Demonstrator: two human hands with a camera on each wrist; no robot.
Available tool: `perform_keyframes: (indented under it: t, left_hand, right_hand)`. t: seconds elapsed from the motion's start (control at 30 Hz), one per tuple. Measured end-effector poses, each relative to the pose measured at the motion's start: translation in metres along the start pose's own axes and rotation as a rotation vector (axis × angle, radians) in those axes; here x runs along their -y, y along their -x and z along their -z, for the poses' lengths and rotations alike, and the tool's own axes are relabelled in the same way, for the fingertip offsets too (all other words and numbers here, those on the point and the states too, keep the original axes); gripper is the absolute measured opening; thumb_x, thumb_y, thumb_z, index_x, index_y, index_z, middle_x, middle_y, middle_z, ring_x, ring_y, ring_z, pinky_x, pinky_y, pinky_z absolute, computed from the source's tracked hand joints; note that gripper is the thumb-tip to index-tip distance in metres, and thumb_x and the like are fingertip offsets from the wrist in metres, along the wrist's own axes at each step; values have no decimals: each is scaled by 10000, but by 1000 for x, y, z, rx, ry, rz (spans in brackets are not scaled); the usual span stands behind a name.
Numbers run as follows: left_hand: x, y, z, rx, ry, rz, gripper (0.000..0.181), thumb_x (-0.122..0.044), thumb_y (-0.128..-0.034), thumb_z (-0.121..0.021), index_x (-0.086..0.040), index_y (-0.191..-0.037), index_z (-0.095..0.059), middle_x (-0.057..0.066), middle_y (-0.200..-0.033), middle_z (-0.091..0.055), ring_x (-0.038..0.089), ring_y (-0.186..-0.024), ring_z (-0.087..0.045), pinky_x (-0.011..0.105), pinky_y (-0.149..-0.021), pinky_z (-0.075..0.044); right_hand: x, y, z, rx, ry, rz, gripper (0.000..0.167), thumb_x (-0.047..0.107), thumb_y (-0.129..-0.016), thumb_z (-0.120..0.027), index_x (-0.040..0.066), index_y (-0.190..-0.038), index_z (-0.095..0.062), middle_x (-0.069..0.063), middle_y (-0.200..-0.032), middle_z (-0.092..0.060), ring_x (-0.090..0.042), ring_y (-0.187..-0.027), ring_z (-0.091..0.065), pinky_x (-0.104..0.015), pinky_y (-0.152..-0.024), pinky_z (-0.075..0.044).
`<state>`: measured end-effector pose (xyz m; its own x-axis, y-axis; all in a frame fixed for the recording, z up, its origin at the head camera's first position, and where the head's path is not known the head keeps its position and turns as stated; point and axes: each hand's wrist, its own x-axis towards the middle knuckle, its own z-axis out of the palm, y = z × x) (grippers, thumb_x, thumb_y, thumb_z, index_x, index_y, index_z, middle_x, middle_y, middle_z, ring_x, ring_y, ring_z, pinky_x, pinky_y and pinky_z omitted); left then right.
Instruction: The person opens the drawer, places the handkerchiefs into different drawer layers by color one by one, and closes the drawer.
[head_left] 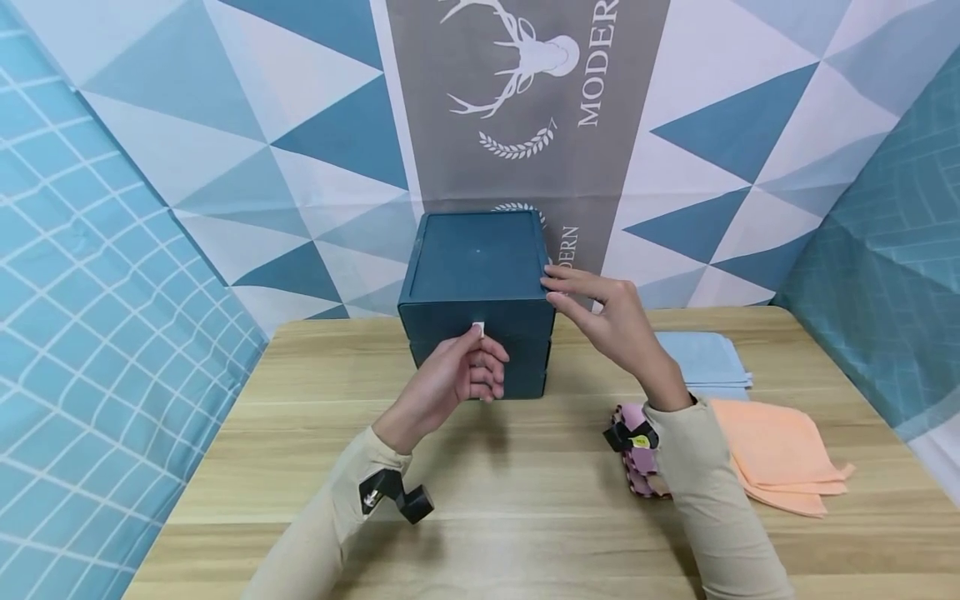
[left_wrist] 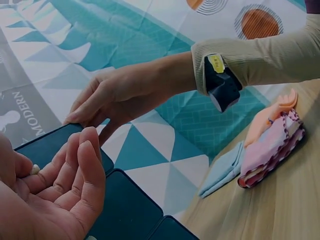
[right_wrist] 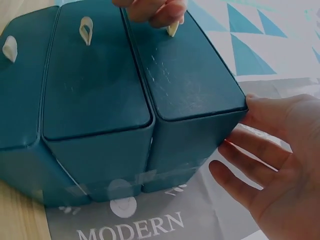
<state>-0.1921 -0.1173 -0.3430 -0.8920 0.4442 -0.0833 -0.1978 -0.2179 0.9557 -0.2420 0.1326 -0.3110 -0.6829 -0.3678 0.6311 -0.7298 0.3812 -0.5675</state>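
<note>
Two bare hands are at a dark blue drawer box [head_left: 480, 254], which stands at the back of the wooden table [head_left: 300, 467], near the patterned wall cloth [head_left: 322, 67]. The left hand [head_left: 450, 379] is in front of the box, and it pinches the small white pull tab [head_left: 478, 327] of the top drawer [right_wrist: 195, 65] between the thumb and the index finger. The other fingers of this hand are loosely bent and hold nothing. The right hand [head_left: 611, 317] is at the right side of the box, near the upper front corner. Its fingers are spread apart and rather straight, and they touch the box; how strongly they press, I cannot tell. In the right wrist view, the middle drawer [right_wrist: 95, 85] and the bottom drawer [right_wrist: 22, 95] have each a similar pale tab, and all three fronts look closed. To the right on the table lie a light blue cloth [head_left: 705, 358], an orange cloth [head_left: 780, 446] and a pink cloth [head_left: 639, 458] with dark scalloped edge, which the right sleeve [head_left: 712, 492] partly covers in the head view
</note>
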Motion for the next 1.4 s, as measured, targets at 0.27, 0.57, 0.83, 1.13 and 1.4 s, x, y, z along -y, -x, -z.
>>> perform_keyframes:
  t: [0.27,0.57,0.83,1.13,1.4]
  left_hand:
    - [-1,3,-1,-19,-26,5,462,-389,-1092,-359,-13,-1006,-614,71,-791,-649,176,-656,-653,270,-596,-548]
    - [2,8,-2,-20,-49,14,462,-392,-1094,-348,-15,-1026,-605,73,-805,-649,169,-659,-656,263,-614,-552]
    - [4,14,-5,4,-58,23,479,-404,-1089,-360,2,-1042,-610,91,-822,-641,187,-666,-659,271,-599,-546]
    - [6,22,-8,9,-74,15,480,-401,-1091,-354,10,-1056,-601,95,-813,-636,197,-664,-669,276,-593,-547]
    - [10,30,-11,19,-59,47,506,-439,-1079,-372,5,-1069,-614,89,-813,-636,199,-664,-665,284,-592,-537]
  right_hand:
    - [0,-1,1,12,-88,-23,269,125,-959,-678,105,-1224,-720,-32,-1357,-618,-168,-1284,-557,-305,-923,-541]
    - [-5,-1,2,55,-92,-38,299,152,-967,-672,130,-1264,-699,-5,-1381,-598,-134,-1337,-499,-371,-973,-512]
    - [14,-2,7,40,-120,-17,285,38,-957,-653,15,-1238,-691,-140,-1359,-605,-246,-1332,-513,-176,-942,-489]
    - [29,-4,9,27,-110,-7,265,-44,-935,-644,-63,-1196,-687,-223,-1319,-610,-341,-1294,-536,-124,-905,-475]
    - [31,-2,9,36,-71,-22,258,-21,-941,-649,-50,-1194,-694,-218,-1324,-609,-337,-1301,-532,-122,-838,-463]
